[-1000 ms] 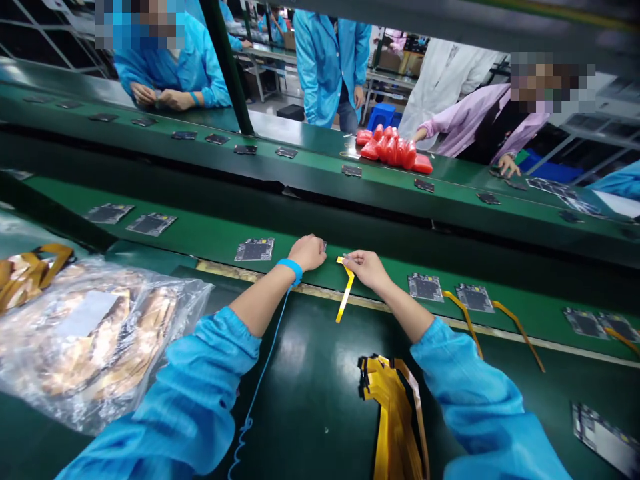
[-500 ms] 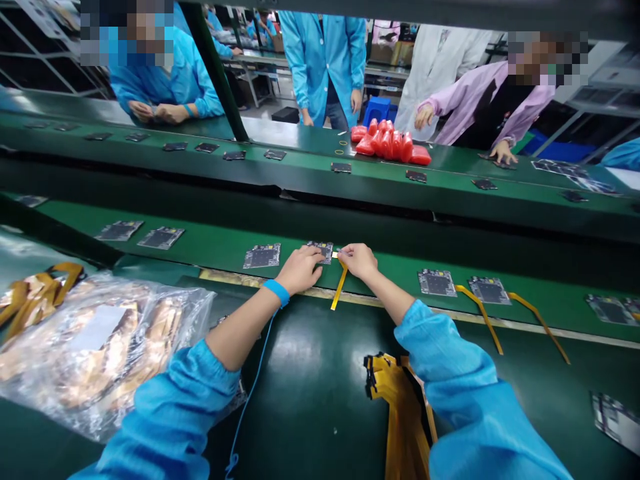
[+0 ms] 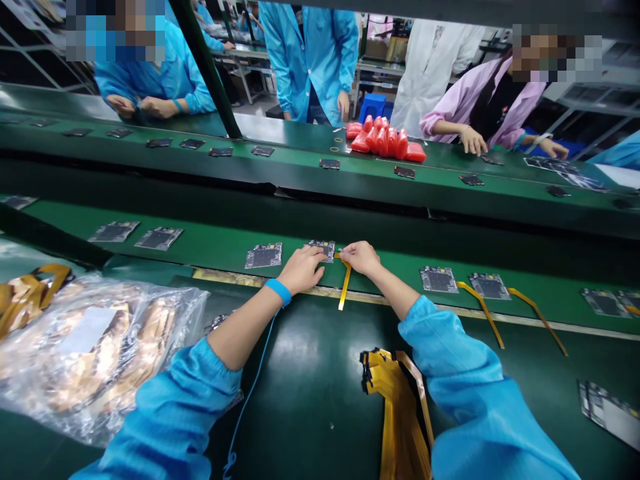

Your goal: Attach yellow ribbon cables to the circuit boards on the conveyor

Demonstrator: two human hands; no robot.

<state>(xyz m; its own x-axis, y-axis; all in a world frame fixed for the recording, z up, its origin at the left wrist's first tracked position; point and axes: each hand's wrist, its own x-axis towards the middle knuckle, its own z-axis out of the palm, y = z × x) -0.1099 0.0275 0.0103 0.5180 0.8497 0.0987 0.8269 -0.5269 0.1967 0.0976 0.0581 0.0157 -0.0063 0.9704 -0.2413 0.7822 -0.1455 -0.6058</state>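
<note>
My left hand (image 3: 301,269), with a blue wrist strap, has its fingertips on a circuit board (image 3: 327,249) on the green belt and covers its left part. Pinched in my right hand (image 3: 361,257) is a yellow flat flex cable (image 3: 345,283). One end of the cable points at the board's right edge; whether it is joined there cannot be made out. Its long tail hangs over the belt's near edge. Just left lies another circuit board (image 3: 263,255). To the right are two boards (image 3: 439,279) with flex cables attached.
A bundle of flex cables (image 3: 400,407) lies on the near bench. A clear plastic bag (image 3: 100,353) of copper-coloured parts sits at left. Across a dark divider, a far belt (image 3: 290,159) carries several boards past red packets (image 3: 383,138). Co-workers are behind it.
The cable end by the board showed white before and now looks yellow; its tail sits slightly further right. My hands stay nearly in place. The pink-sleeved person's hands have moved.
</note>
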